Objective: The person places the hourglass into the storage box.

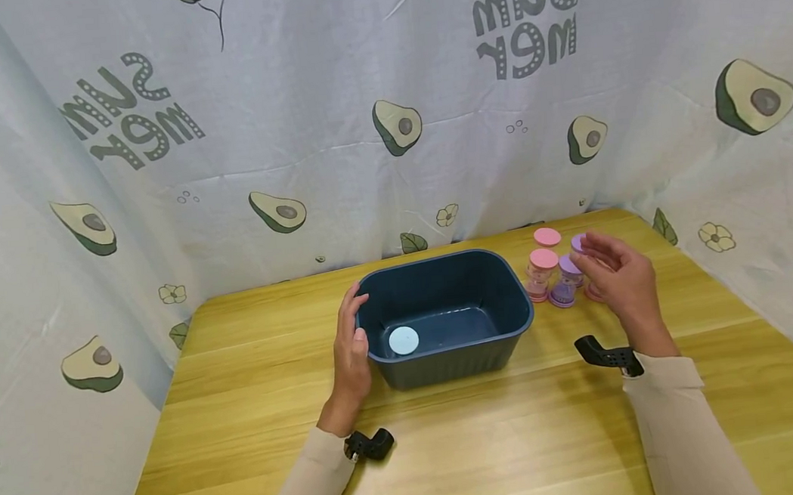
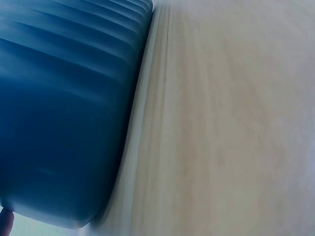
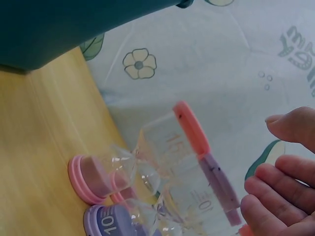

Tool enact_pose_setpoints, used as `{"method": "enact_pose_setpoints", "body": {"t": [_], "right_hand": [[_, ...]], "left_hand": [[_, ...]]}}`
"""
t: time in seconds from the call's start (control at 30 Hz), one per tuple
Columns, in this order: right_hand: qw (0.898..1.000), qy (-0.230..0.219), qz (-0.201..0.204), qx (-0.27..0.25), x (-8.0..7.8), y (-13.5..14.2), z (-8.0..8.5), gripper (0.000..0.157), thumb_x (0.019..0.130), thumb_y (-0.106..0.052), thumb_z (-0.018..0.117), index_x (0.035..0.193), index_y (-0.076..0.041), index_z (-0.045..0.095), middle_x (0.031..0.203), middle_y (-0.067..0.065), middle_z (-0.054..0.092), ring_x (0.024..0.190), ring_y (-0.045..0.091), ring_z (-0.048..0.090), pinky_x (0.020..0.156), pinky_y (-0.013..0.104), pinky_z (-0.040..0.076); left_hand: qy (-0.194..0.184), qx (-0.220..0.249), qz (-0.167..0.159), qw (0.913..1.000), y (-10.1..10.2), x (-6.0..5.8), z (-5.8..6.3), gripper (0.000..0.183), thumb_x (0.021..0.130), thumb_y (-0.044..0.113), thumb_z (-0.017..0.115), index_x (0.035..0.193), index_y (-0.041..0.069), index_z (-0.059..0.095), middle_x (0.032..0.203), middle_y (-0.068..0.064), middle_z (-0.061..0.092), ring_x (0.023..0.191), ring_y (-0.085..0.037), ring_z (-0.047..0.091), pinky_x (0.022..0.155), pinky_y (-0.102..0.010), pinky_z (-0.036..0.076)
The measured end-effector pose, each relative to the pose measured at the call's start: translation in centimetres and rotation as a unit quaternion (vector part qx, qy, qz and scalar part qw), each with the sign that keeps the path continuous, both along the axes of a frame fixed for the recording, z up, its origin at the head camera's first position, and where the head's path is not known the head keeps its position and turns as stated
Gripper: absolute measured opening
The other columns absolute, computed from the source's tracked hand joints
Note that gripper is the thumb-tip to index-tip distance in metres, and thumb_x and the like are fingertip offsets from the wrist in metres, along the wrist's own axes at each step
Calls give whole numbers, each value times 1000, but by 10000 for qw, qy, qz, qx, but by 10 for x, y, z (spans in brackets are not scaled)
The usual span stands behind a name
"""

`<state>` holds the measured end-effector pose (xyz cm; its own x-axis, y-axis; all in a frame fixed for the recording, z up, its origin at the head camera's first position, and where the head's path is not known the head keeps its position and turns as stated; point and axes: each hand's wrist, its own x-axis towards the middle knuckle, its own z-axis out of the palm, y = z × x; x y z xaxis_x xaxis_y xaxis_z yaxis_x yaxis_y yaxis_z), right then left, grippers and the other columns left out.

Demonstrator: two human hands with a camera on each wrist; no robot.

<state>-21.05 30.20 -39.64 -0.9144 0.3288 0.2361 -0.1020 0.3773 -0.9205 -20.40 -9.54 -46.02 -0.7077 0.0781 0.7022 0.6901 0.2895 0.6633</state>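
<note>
A dark blue plastic bin (image 1: 447,364) sits on the table, with a light blue round piece (image 1: 404,341) inside at its near left. My left hand (image 1: 352,349) rests along the bin's left end, fingers extended by the rim. To the right of the bin stand several sand timers in pink and purple, among them a pink sand timer (image 1: 540,276) and a purple sand timer (image 1: 565,286). Over the rightmost timers hovers my right hand (image 1: 622,279), partly covering them. The right wrist view shows its thumb (image 3: 293,125) apart from the bent fingers, with nothing between them.
The wooden table (image 1: 243,408) reaches back to a pale curtain (image 1: 336,153) printed with avocados, which also hangs along both sides. Closest to the right hand, the timers are grouped tightly between it and the bin's right end.
</note>
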Motion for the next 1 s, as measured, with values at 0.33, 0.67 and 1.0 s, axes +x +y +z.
{"method": "enact_pose_setpoints", "body": {"t": [0.33,0.67,1.0], "right_hand": [[9999,33,80,-129,-7,3,-10,57,87,-25,71,137,-5,52,130,5,60,99,-8,58,61,15,53],[9999,-122,-1,92,-4,2,-10,58,87,-33,69,136,-6,53,130,12,60,94,-12,58,63,16,53],[9992,-292,-31,277,-3,4,-9,61,87,-36,69,138,-6,52,133,17,56,93,-14,55,64,15,53]], "left_hand": [[-30,-4,55,10000,-2,2,1,53,99,37,27,140,8,41,155,-12,28,142,-29,25,110,-62,20],[-21,30,11,10000,-2,2,0,53,99,37,27,140,7,42,155,-12,28,143,-28,25,111,-61,20],[-39,23,4,10000,0,0,-2,58,99,44,24,140,7,42,155,-11,28,142,-27,26,110,-62,21]]}}
